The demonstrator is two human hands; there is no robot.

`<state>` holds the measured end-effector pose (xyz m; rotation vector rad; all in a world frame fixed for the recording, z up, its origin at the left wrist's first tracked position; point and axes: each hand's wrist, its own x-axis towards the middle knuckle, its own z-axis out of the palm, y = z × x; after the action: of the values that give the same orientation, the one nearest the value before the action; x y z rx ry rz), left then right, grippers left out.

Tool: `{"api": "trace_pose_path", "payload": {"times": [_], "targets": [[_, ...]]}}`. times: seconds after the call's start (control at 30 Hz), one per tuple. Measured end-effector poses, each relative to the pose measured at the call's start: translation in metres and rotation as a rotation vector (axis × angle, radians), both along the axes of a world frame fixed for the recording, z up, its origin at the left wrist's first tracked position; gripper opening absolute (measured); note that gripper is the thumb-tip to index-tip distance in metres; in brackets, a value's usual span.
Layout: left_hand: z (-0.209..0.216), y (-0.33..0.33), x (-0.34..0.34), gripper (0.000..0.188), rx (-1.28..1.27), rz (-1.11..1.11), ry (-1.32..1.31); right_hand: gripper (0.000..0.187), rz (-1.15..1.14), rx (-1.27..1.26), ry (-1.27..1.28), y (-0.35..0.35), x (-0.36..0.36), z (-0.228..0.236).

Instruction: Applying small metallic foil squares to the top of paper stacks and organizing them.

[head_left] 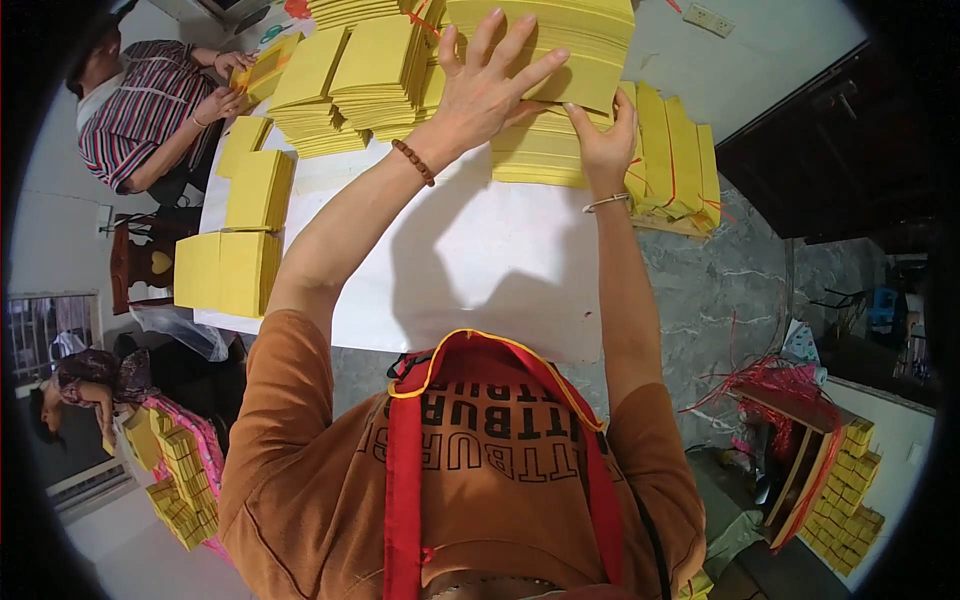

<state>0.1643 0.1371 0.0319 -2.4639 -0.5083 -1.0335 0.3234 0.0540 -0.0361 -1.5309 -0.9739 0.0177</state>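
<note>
- Two hands work at the top centre of the frame on a tall stack of yellow paper [545, 60] that stands at the far side of a white table [470, 270].
- Left hand [487, 88] lies flat with fingers spread wide, palm pressed against the near face of the stack; it grips nothing.
- Right hand [603, 140] sits lower and to the right, fingers curled closed around the edge of the lower sheets, thumb on top.
- Step in hand, as I judge it: steadying the upper part of the stack while the lower sheets are squared or parted off.
- Next move likely calls for even pressure from both hands, since a loose stack this tall could slide or fan out.
- More yellow stacks [350, 75] crowd the upper left of the table, flat bundles [228, 268] lie along its left edge, and bundles tied with red string [675, 160] stand on edge at the upper right.
- Another person in a striped shirt [140, 110] handles yellow sheets at the upper left.
- Grey marbled floor [720, 290] shows right of the table, with a tangle of red string [775, 385] and boxed yellow bundles [845, 490] at the lower right.
- Third person [80, 395] bends over more yellow bundles at the lower left.
</note>
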Motion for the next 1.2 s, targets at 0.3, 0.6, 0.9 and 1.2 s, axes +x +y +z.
{"api": "trace_pose_path", "payload": {"times": [0.3, 0.6, 0.9, 1.2], "targets": [[-0.006, -0.001, -0.001, 0.073, 0.136, 0.036, 0.09, 0.065, 0.007, 0.01, 0.002, 0.0, 0.002, -0.002], [-0.004, 0.007, -0.002, 0.032, 0.137, -0.027, 0.06, 0.07, 0.067, -0.045, 0.011, -0.003, 0.007, 0.004], [-0.004, 0.006, -0.002, 0.029, 0.162, -0.023, 0.061, 0.078, 0.153, -0.13, -0.03, -0.009, 0.013, 0.005], [-0.001, 0.003, -0.004, 0.028, 0.117, -0.011, 0.077, 0.065, 0.044, -0.108, -0.093, -0.009, 0.004, 0.012]]}}
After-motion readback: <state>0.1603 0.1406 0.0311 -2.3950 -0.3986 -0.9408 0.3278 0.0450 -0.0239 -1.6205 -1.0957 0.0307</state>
